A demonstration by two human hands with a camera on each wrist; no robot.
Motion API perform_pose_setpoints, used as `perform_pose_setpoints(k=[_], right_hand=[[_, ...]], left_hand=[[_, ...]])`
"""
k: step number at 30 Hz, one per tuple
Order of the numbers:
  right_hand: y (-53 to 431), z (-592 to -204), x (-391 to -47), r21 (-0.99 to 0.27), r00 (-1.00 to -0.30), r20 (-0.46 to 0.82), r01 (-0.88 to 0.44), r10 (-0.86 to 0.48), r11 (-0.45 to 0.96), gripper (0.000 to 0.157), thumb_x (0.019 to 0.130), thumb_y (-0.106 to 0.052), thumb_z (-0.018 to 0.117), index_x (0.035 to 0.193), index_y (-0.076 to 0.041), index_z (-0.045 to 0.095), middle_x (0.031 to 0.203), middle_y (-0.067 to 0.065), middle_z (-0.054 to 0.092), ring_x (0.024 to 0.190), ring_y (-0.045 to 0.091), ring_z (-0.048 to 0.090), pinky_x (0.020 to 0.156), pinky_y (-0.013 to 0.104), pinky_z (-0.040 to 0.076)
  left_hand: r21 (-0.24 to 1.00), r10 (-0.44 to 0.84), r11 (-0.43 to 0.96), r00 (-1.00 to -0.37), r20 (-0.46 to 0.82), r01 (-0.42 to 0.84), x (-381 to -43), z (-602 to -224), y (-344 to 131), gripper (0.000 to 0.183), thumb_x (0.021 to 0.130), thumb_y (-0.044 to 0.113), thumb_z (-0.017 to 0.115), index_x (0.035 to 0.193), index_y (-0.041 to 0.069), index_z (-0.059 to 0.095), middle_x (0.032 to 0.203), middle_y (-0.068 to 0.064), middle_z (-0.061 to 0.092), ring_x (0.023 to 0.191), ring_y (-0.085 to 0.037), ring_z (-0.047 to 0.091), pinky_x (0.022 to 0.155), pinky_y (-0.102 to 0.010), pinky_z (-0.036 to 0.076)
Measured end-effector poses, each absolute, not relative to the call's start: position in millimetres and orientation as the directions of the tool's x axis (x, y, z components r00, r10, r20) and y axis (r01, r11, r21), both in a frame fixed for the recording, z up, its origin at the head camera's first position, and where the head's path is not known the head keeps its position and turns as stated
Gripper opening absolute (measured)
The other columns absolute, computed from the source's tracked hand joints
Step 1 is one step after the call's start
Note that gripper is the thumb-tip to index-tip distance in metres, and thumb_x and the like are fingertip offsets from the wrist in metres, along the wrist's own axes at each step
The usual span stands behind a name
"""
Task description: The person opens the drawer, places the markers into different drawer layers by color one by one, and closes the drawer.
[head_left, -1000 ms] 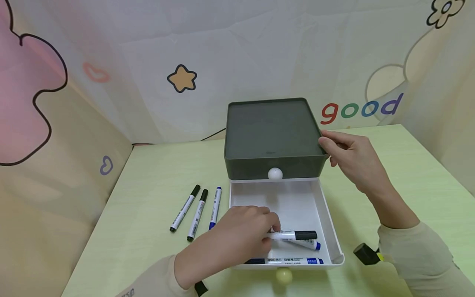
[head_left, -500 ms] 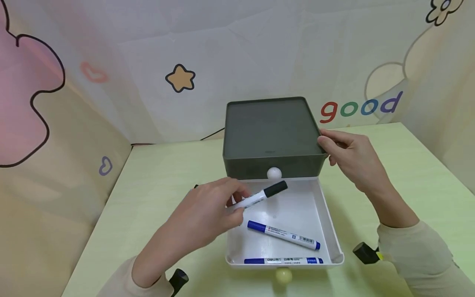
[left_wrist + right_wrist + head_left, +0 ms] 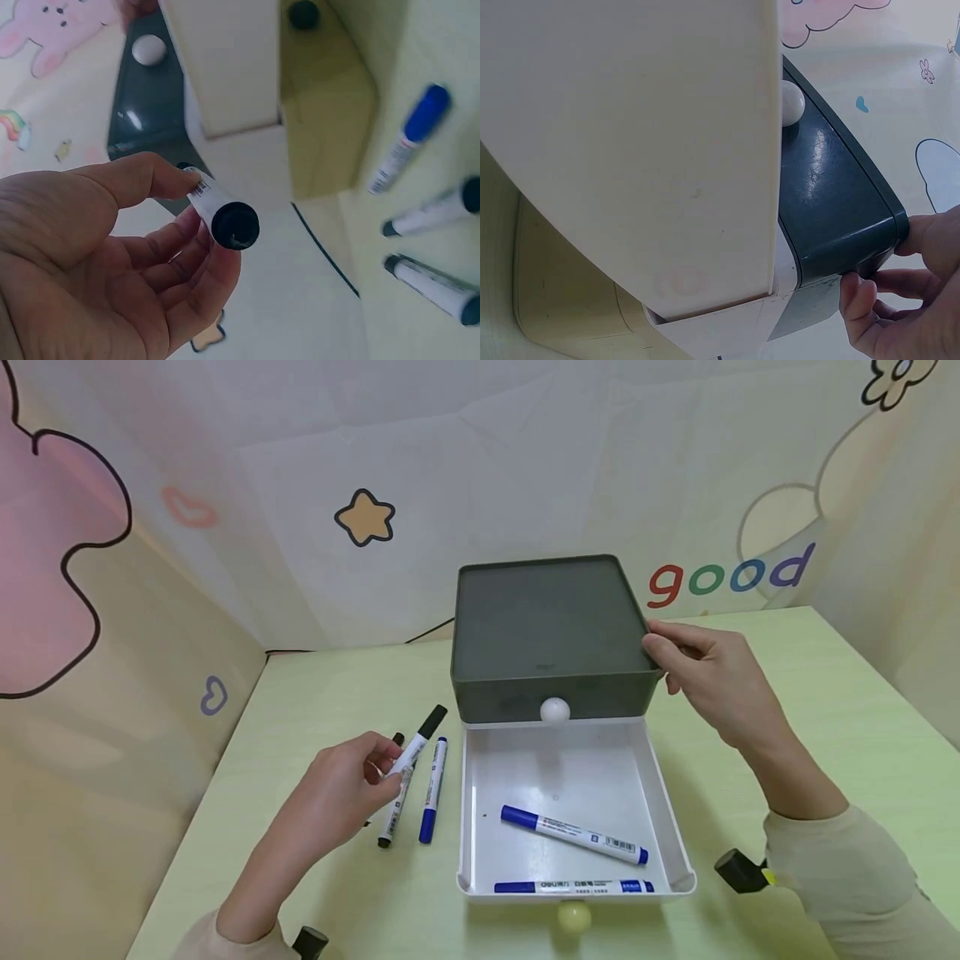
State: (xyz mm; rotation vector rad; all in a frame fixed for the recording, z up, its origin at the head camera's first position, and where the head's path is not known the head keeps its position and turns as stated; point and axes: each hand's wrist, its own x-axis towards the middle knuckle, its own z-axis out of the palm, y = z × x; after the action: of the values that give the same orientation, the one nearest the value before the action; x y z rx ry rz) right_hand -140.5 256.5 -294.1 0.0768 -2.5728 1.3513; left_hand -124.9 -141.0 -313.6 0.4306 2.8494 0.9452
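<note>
Where the left hand (image 3: 345, 785) hovers: above the table (image 3: 825, 718), just left of the pulled-out white drawer (image 3: 665, 806).
Left fingers: thumb and fingertips pinch a black-capped whiteboard marker (image 3: 412, 751) by its barrel.
Held marker: off the table, slanting, its black cap pointing up and away towards the organizer; in the left wrist view its other black end faces the camera.
Right hand (image 3: 712, 681): at the right edge of the stacked drawer organizer (image 3: 551, 622), thumb and bent fingers pinching the dark green top tier.
White drawer: jutting out towards the person, below the top tier.
In the drawer: a slanted blue-capped marker (image 3: 574, 836) and, along the front wall, a blue marker (image 3: 576, 887).
On the table: left of the drawer, a blue-ended marker (image 3: 433, 789) and two black-capped markers (image 3: 396, 810), one largely hidden behind the left hand.
Knobs: a white knob (image 3: 555, 710) on the top tier, a yellowish knob (image 3: 574, 917) before the drawer front.
Backdrop: cloth printed with an orange star (image 3: 365, 517) and the word "good" (image 3: 731, 577).
</note>
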Motion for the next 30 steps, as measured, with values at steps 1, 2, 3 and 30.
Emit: perform_pose_setpoints(k=[1, 2, 3, 30], right_hand=[[256.5, -294.2, -140.5, -0.805, -0.971, 0.231, -0.154, 0.062, 0.572, 0.047, 0.107, -0.031, 0.058, 0.146, -0.003, 0.058, 0.085, 0.009, 0.060, 0.072, 0.016, 0.055, 0.049, 0.036, 0.029], [256.6, -294.1, -140.5, -0.805, -0.971, 0.231, -0.155, 0.063, 0.572, 0.047, 0.107, -0.031, 0.058, 0.145, -0.003, 0.058, 0.085, 0.009, 0.060, 0.072, 0.016, 0.055, 0.050, 0.036, 0.029], [256.7, -293.9, -140.6, -0.805, -0.970, 0.233, -0.156, 0.063, 0.573, 0.047, 0.107, -0.031, 0.058, 0.145, -0.004, 0.059, 0.084, 0.009, 0.060, 0.072, 0.016, 0.056, 0.050, 0.036, 0.029], [255.8, -293.2, -140.0, -0.804, -0.969, 0.240, -0.161, 0.066, 0.573, 0.047, 0.107, -0.031, 0.058, 0.145, -0.004, 0.059, 0.089, 0.010, 0.061, 0.072, 0.016, 0.056, 0.054, 0.033, 0.036]], left_hand=[[0.597, 0.288, 0.772, -0.957, -0.021, 0.220, -126.5, -317.5, -144.4, 0.019, 0.091, 0.005, 0.068, 0.110, 0.003, 0.070, 0.090, -0.001, 0.068, 0.083, -0.016, 0.063, 0.070, -0.032, 0.052], [0.594, 0.280, 0.777, -0.960, -0.029, 0.209, -128.3, -321.4, -147.6, 0.019, 0.091, 0.005, 0.067, 0.110, 0.003, 0.070, 0.091, -0.001, 0.068, 0.084, -0.016, 0.063, 0.070, -0.033, 0.052], [0.592, 0.275, 0.780, -0.961, -0.034, 0.202, -129.7, -325.0, -150.4, 0.019, 0.091, 0.004, 0.067, 0.110, 0.002, 0.069, 0.091, -0.001, 0.068, 0.085, -0.017, 0.064, 0.071, -0.033, 0.052], [0.446, 0.099, 0.895, -0.978, -0.186, 0.006, -155.7, -396.3, -160.8, 0.012, 0.092, 0.005, 0.071, 0.097, -0.004, 0.066, 0.080, -0.008, 0.063, 0.062, -0.019, 0.054, 0.053, -0.029, 0.042]])
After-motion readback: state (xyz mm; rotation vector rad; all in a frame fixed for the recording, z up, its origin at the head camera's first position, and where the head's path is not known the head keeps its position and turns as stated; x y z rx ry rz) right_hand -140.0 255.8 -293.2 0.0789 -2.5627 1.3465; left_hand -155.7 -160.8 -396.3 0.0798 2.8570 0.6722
